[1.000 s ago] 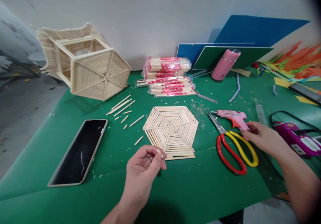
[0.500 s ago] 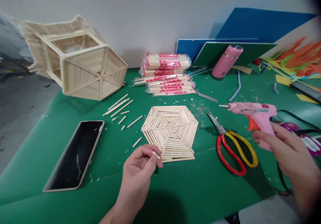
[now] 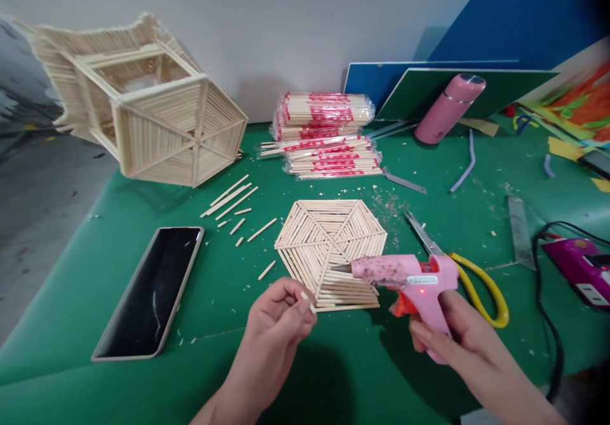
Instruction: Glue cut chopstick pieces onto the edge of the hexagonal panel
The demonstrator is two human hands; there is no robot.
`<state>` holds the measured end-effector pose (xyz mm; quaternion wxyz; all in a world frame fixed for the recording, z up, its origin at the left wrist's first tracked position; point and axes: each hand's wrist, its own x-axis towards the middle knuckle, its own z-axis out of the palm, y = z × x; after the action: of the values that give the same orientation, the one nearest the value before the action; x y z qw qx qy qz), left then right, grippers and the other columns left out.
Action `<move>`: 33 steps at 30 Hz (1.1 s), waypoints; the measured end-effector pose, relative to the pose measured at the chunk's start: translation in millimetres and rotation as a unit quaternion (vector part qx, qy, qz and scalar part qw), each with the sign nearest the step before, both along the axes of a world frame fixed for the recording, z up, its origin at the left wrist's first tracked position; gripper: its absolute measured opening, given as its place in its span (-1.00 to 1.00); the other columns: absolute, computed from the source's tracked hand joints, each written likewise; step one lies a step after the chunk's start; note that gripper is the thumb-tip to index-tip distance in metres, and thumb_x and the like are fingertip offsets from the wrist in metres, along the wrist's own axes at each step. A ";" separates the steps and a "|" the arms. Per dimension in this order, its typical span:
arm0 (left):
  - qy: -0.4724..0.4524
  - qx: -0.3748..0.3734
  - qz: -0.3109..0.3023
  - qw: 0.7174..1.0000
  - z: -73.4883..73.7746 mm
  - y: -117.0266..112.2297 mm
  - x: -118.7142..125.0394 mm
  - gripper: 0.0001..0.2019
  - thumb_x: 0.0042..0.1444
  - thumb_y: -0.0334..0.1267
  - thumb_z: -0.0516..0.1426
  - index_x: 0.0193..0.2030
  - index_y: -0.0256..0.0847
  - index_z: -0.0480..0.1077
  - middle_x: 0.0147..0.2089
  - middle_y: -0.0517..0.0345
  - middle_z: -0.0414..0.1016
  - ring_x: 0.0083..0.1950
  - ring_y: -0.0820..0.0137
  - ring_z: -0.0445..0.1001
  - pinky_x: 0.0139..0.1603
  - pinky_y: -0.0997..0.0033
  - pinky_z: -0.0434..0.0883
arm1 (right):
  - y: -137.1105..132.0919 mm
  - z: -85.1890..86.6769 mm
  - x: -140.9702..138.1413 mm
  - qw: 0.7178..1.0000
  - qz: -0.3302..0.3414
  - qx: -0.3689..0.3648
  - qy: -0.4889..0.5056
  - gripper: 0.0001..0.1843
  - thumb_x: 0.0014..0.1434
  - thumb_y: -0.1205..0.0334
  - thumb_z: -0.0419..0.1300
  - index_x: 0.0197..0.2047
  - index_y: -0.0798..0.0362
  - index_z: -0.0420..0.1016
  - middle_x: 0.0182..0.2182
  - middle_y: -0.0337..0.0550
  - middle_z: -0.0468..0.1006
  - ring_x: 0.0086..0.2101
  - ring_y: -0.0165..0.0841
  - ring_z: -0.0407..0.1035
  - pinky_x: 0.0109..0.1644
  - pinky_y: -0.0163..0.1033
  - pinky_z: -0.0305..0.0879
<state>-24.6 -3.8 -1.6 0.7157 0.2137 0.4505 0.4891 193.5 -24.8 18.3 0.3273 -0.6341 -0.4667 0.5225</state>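
Observation:
My left hand (image 3: 279,320) pinches a short wooden stick piece (image 3: 307,301) between thumb and fingers, just below the left corner of a flat hexagon panel of wooden sticks (image 3: 331,241) lying on the green table. My right hand (image 3: 457,342) grips the handle of a pink glue gun (image 3: 405,276). Its nozzle points left, over the lower edge of the hexagon, close to the stick piece.
A dark phone (image 3: 150,288) lies at left. Loose cut sticks (image 3: 236,206) sit above it, a large hexagonal stick frame (image 3: 147,120) behind. Packs of chopsticks (image 3: 324,136), a pink bottle (image 3: 448,107), scissors (image 3: 476,279), a metal ruler (image 3: 519,231) and a purple device (image 3: 579,272) are at back and right.
My right hand lifted the glue gun from the table at right and carried it left and down to the hexagon's lower edge. My left hand kept its pinch on the stick piece.

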 end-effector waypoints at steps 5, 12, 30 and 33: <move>-0.047 -0.053 -0.057 0.996 -3.0 -2.9 2.8 -0.83 -0.08 -0.28 0.23 -0.46 -0.26 0.31 -0.56 0.25 0.31 -0.54 0.59 0.17 -0.52 0.58 0.06 | -7.5 -1.2 -1.8 1.000 -0.008 -0.013 0.021 -0.84 0.10 0.08 0.11 -0.33 -0.02 0.37 -0.59 -0.30 0.38 -0.54 -0.45 0.28 -0.49 -0.40 0.28; -0.047 -0.065 -0.073 0.994 -1.7 -3.3 5.4 -0.77 -0.16 -0.23 0.27 -0.50 -0.27 0.31 -0.59 0.22 0.35 -0.56 0.59 0.20 -0.57 0.59 0.02 | -11.9 -8.6 -2.3 0.999 0.026 0.007 0.046 -0.69 0.06 0.13 0.16 -0.09 -0.01 0.40 -0.61 -0.29 0.38 -0.61 -0.45 0.26 -0.60 -0.41 0.26; -0.162 -0.132 -0.220 0.953 -9.3 -24.2 22.7 -0.81 -0.23 -0.25 0.33 -0.52 -0.31 0.45 -0.64 0.19 0.39 -0.67 0.66 0.23 -0.73 0.69 -0.01 | -11.6 -6.5 -48.6 0.996 0.016 0.001 0.090 -0.80 -0.04 0.10 0.22 -0.49 0.07 0.45 -0.56 -0.19 0.51 -0.55 -0.38 0.39 -0.48 -0.32 0.39; -0.165 -0.126 -0.213 0.955 -8.9 -24.3 23.8 -0.79 -0.24 -0.23 0.33 -0.51 -0.31 0.47 -0.63 0.17 0.41 -0.69 0.67 0.22 -0.73 0.67 0.02 | -8.0 -2.0 -48.1 0.996 0.014 0.002 0.090 -0.78 -0.03 0.08 0.22 -0.50 0.08 0.45 -0.58 -0.18 0.50 -0.55 -0.38 0.39 -0.47 -0.33 0.38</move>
<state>-0.8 -28.0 -10.5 0.8889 0.1291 0.3279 0.2927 145.4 -32.8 16.3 0.3617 -0.5774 -0.4449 0.5812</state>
